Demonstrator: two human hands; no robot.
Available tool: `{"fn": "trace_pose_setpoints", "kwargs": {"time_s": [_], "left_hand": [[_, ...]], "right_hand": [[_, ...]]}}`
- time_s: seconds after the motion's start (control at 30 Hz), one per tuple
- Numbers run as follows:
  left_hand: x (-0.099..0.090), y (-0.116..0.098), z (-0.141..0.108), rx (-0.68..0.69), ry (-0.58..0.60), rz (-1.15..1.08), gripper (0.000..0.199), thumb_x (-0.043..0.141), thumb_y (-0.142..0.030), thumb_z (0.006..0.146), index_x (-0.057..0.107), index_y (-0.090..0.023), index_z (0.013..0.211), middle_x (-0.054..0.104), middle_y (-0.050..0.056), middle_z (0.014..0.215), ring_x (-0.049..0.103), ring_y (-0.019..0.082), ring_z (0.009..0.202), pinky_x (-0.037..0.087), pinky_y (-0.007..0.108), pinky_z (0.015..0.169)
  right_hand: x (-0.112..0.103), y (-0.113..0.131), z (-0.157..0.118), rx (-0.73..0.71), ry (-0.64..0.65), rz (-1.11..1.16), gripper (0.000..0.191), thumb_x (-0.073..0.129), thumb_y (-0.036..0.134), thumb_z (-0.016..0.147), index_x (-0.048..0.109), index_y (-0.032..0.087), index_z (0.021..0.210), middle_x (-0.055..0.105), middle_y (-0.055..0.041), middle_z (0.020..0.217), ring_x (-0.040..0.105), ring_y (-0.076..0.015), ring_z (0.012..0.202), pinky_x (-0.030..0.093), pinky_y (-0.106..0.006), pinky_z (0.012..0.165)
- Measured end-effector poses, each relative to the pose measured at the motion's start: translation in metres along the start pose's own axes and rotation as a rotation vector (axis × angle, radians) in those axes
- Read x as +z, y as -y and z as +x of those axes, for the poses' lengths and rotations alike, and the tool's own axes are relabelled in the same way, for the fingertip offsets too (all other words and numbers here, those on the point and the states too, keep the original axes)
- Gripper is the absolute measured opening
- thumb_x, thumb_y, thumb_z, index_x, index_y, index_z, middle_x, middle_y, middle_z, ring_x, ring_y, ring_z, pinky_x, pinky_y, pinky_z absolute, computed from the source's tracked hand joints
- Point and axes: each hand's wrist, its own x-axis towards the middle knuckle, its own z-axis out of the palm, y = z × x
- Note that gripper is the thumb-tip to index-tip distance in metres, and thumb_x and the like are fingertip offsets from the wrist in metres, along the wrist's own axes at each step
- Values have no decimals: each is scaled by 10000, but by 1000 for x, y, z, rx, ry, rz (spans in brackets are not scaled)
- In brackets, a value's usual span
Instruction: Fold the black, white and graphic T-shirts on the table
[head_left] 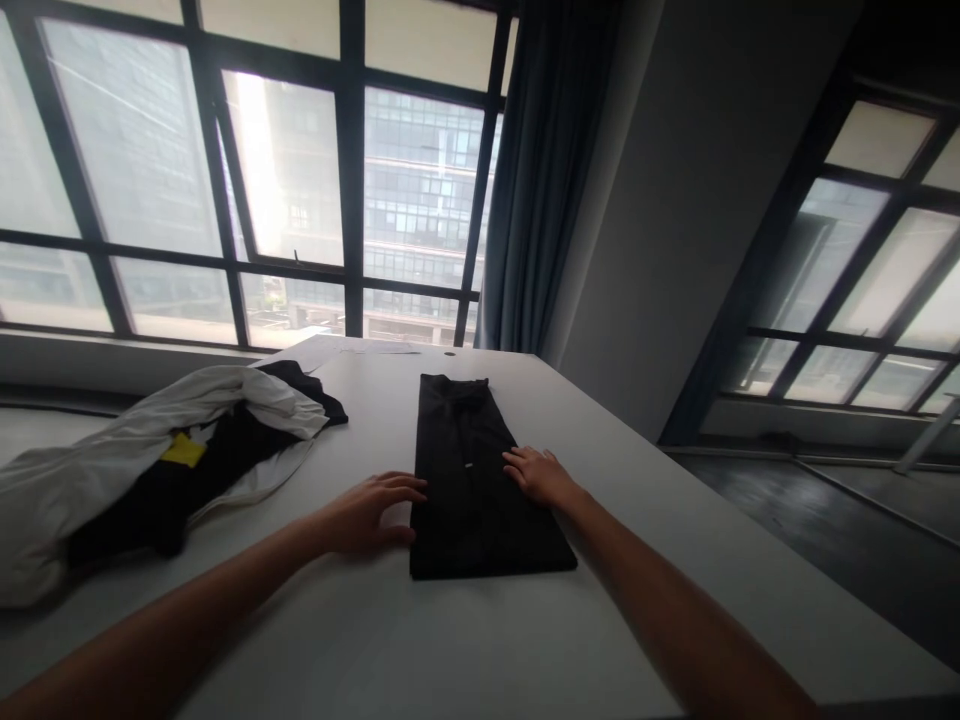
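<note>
A black garment (480,510), folded into a long flat strip, lies on the white table (480,640) in front of me. It looks like trousers or shorts, with a small pale mark near its middle. My left hand (375,510) rests at its left edge, fingertips touching the cloth and the thumb apart from the fingers. On the opposite edge lies my right hand (541,474), its fingers stretched flat over the cloth. Neither hand grips anything. The garment's far end is a little uneven, while its near end is straight.
To the left, a loose heap of white cloth (172,400) and black cloth (217,465) with a yellow patch (184,450) lies on the table. Papers (375,348) are at the far edge. Beyond stand windows, a dark blue curtain (536,190) and a pillar (630,230).
</note>
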Motion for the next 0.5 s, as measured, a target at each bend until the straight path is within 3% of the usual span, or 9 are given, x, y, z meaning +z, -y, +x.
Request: {"fn": "trace_pose_setpoints", "kwargs": {"time_s": [0.07,0.2,0.33,0.43,0.5], "left_hand": [[-3,3,4,-43,46,64,535,668,-530,815,615,-291,1290,542,66,1451,466,309,1340,385,483,1093],[-6,6,19,-22,19,146,384,529,-505,915,682,-272,1180,656,70,1304,571,274,1226,422,455,1057],[5,8,27,-38,6,149,495,558,-483,899,572,-260,1342,510,89,1477,450,301,1361,344,501,1126],[10,10,21,-55,60,110,541,535,-478,911,505,-269,1409,414,81,1547,361,299,1425,268,515,1172],[8,12,14,-64,73,78,517,537,-453,909,520,-279,1396,423,68,1543,369,293,1421,280,503,1171]], "right_hand": [[-1,-4,-3,27,-10,2,471,368,395,1002,510,221,1417,445,-97,1509,331,-311,1423,202,-572,1151],[1,-7,-2,-58,-6,182,543,415,443,981,453,192,1460,420,-111,1524,361,-259,1417,260,-443,1170],[4,-10,0,-102,63,326,604,522,472,922,469,186,1452,354,-113,1560,307,-269,1446,250,-421,1186],[0,-17,-4,-108,79,368,534,539,385,915,525,184,1409,377,-114,1548,335,-273,1432,253,-431,1186],[-7,-23,-10,-108,89,401,483,552,265,887,575,197,1365,441,-101,1511,401,-261,1394,283,-413,1173]]}}
